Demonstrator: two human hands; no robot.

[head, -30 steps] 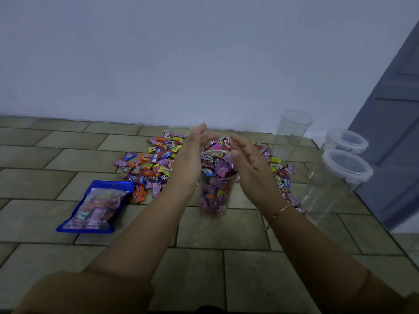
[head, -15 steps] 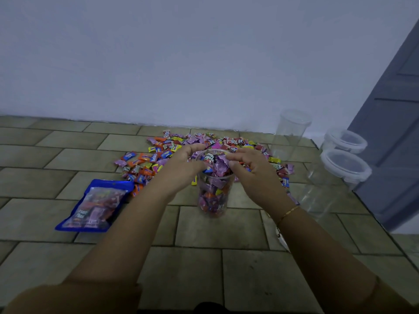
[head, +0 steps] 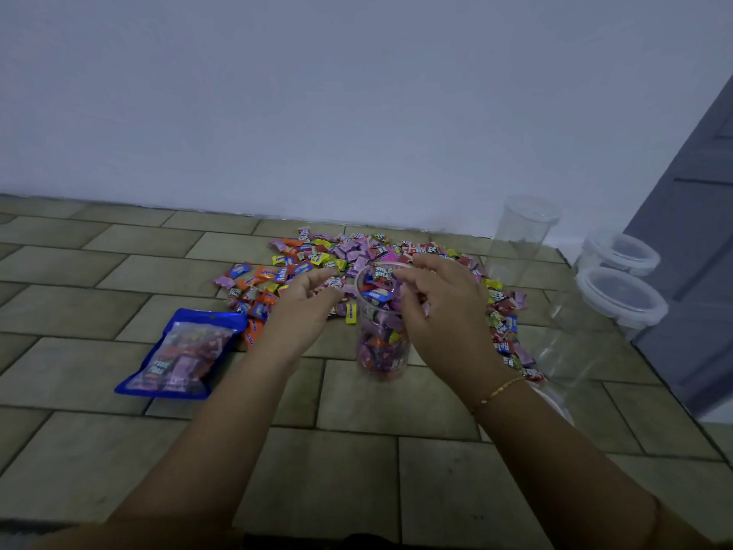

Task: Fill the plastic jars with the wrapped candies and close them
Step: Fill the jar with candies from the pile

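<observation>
A clear plastic jar stands upright on the tiled floor, packed with wrapped candies up to its rim. My right hand holds the jar's right rim, with its fingers curled over the mouth and its thumb against the outside wall. My left hand hovers just left of the jar with relaxed fingers, its tips near a loose candy. A wide pile of wrapped candies lies behind and to both sides of the jar.
Two empty tall clear jars stand at the right, one near the wall and one nearer. Two lidded tubs sit by a grey door. A blue candy bag lies at the left.
Both hands came down from above the jar onto its mouth. My left hand has now drawn back to the left, and my right hand stays at the rim.
</observation>
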